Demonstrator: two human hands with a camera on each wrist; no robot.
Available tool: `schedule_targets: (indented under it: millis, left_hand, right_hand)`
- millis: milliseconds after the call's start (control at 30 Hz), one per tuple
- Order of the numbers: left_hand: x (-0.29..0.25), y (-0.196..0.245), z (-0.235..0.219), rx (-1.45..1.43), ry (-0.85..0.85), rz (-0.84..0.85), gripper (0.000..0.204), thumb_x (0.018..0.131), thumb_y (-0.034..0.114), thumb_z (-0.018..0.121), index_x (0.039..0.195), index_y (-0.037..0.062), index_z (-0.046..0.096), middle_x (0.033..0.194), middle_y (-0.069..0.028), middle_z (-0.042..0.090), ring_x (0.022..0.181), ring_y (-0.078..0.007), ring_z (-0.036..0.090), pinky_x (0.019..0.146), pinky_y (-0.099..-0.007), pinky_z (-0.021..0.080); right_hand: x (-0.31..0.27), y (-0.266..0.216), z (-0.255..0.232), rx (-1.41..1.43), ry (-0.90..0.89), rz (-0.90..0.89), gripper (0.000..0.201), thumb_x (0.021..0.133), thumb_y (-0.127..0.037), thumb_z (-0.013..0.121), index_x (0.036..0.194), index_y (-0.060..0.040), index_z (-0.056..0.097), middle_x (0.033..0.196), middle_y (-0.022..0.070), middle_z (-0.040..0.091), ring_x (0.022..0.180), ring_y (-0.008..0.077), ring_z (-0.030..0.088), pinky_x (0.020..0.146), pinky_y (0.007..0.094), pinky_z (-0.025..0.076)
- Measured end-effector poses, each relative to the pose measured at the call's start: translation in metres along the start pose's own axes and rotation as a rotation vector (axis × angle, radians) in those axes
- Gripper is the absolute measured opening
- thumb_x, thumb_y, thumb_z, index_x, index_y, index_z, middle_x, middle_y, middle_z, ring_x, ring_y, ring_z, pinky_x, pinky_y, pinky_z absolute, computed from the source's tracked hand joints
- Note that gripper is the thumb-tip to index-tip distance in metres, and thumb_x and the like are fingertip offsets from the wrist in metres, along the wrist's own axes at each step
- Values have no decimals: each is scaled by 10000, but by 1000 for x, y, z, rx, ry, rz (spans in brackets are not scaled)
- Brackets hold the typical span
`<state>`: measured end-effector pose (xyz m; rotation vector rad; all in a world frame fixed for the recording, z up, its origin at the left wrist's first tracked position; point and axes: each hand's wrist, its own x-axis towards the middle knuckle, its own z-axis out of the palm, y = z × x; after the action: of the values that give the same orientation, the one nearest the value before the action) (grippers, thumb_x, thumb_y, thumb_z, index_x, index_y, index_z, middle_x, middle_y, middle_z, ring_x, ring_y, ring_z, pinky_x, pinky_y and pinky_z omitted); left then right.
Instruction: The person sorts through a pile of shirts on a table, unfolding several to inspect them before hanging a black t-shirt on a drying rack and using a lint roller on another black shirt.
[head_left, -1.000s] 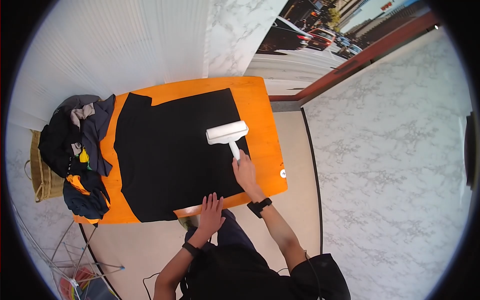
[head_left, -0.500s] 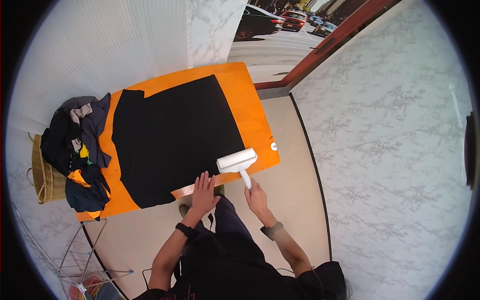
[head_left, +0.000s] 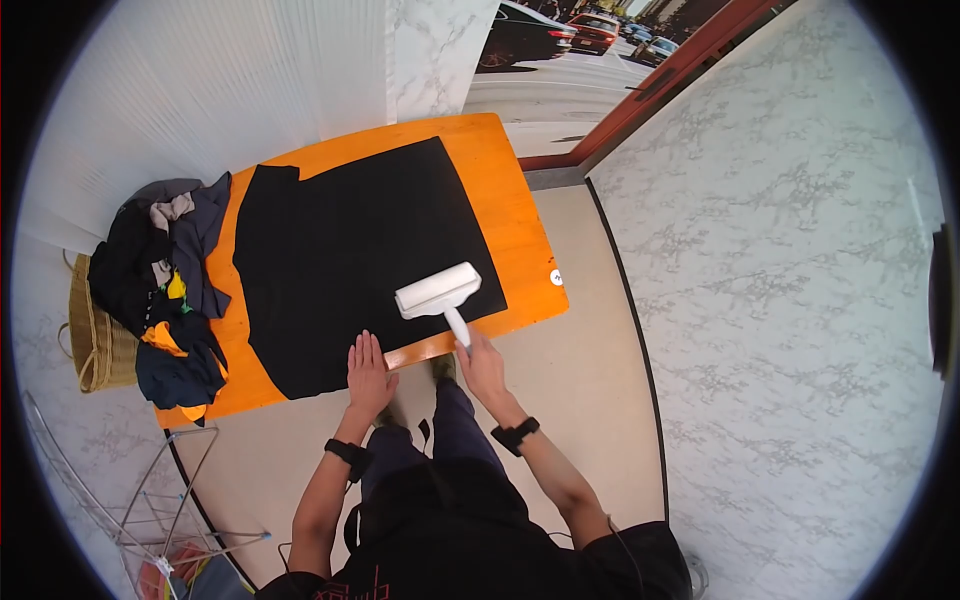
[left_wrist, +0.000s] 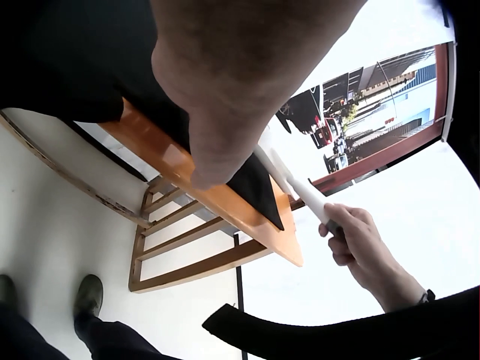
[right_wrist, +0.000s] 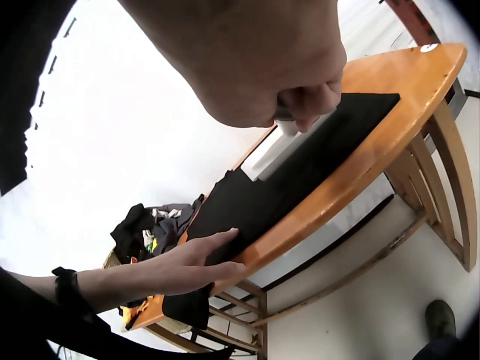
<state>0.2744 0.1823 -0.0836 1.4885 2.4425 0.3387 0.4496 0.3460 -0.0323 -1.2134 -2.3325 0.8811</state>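
A black T-shirt is spread flat over the orange table, one sleeve at the far left and its hem toward the right. My right hand grips the handle of a white lint roller, whose wide head lies over the shirt's near right part. In the left wrist view, the fingers of the right hand curl round that handle. My left hand rests with straight fingers on the shirt's near edge. The right wrist view shows the left hand flat at the table's edge, thumb apart.
Crumpled clothes are heaped at the table's left end, beside a woven basket. A metal drying rack stands at the lower left. Bare orange tabletop borders the shirt on the right. A corrugated white wall rises behind the table.
The lint roller first came toward the body to the shirt's near right corner, then moved back up and left over the cloth. The left hand has slid left along the near edge.
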Motion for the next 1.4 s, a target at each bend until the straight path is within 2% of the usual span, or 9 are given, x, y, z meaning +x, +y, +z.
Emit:
schedule_targets:
  millis: [67,200,533,667,800,1033,1267,1333,1400]
  left_hand:
    - [-2,-3,1,2,-2,-17,898,763,288,715,1445,-98,277,1540,-268,236,1446,-380,223,1188,-465,160]
    - [-6,-2,-1,9,-41,-46,923,761,289,722,1458,-93,252,1559,-254,198,1457,-364,200,1191,-454,158]
    - [-7,1,-5,2,-59,-59,946,773,298,711,1478,-84,209,1571,-243,174,1472,-349,168,1193,-453,144]
    - [-4,1,-8,-4,-67,-69,945,787,318,700,1480,-85,200,1566,-248,187,1470,-353,171,1192,-458,143]
    - [10,2,-11,-76,65,-69,899,834,340,656,1479,-88,198,1560,-253,198,1465,-363,175,1190,-459,148]
    - [9,-18,-7,7,87,-202,833,898,369,576,1482,-86,195,1562,-258,188,1462,-372,174,1191,-457,144]
    - [-33,-69,-19,10,195,-432,796,911,347,559,1496,-55,198,1568,-257,169,1464,-381,160,1190,-464,136]
    - [-33,-78,-31,28,214,-480,774,910,346,566,1516,15,216,1573,-253,157,1461,-391,157,1184,-482,145]
    - [-22,-89,-41,43,245,-488,762,910,347,570,1522,51,225,1574,-251,155,1459,-396,160,1182,-490,149]
  right_hand:
    - [6,-2,11,-129,-133,37,364,937,-184,582,1264,-37,522,985,265,615,830,453,617,702,504,512]
    - [-5,10,0,-117,-157,11,380,937,-202,588,1271,-40,509,966,252,617,792,452,620,670,503,515]
    - [-63,55,-64,-212,-102,69,381,931,-190,601,1271,-45,511,889,221,614,720,424,621,610,481,506]
    - [-68,51,-75,-180,-74,144,360,924,-172,608,1252,-45,532,870,209,614,712,409,625,604,467,504]
    - [-39,30,-53,-128,-22,48,373,922,-166,611,1262,-41,522,878,206,610,700,418,618,599,479,500]
    - [-15,13,-8,-137,-236,-11,401,937,-226,583,1295,-71,491,914,205,600,750,429,620,624,490,518]
    - [-51,66,-49,-126,-106,-46,354,911,-164,615,1249,-75,564,944,214,638,748,397,636,659,459,515]
    - [-41,85,-65,-129,-74,56,319,925,-155,596,1222,-40,577,896,214,646,751,375,645,674,458,502]
    - [-6,88,-85,-63,15,165,333,937,-173,579,1207,20,558,972,249,650,859,411,645,745,486,501]
